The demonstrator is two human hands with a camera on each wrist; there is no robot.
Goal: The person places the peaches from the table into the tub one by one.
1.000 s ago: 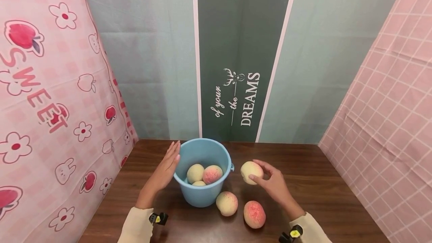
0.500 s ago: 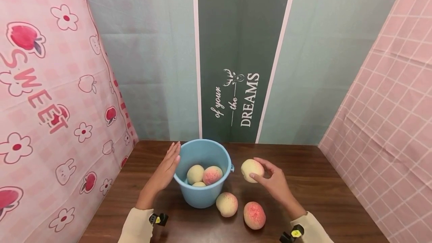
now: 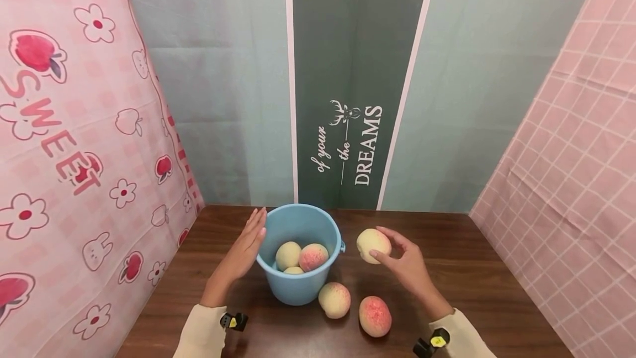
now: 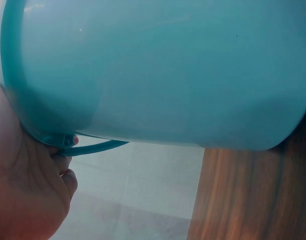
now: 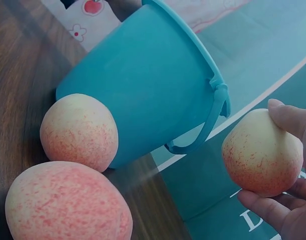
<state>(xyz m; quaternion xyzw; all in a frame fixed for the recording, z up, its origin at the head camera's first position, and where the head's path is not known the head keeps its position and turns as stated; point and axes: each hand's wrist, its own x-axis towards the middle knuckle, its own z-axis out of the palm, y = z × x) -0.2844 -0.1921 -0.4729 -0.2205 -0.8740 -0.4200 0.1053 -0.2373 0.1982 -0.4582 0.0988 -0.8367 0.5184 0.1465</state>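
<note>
In the head view, a dark wood-grain table (image 3: 477, 286) runs to a grey-green backdrop (image 3: 218, 87) at the far side, crossed by a dark green band (image 3: 360, 43) (its white lettering (image 3: 369, 145), ending in "DREAMS", runs sideways). A pink fruit-and-flower cloth (image 3: 64, 203) walls the left, a pink gridded cloth (image 3: 571, 109) the right. A blue bucket (image 3: 298, 293) stands on the table with three peaches (image 3: 313, 258) inside; the left hand (image 3: 242, 250), fingers straight, lies against its left rim. To its right, the right hand (image 3: 409, 267) grips the raised peach (image 3: 372, 246); two loose peaches (image 3: 375, 316) lie nearer. The left wrist view shows the bucket's wall and handle (image 4: 95, 148), with table and pale cloth beyond. In the right wrist view, the raised peach is apart from the bucket, between thumb and fingers, before the backdrop.
</note>
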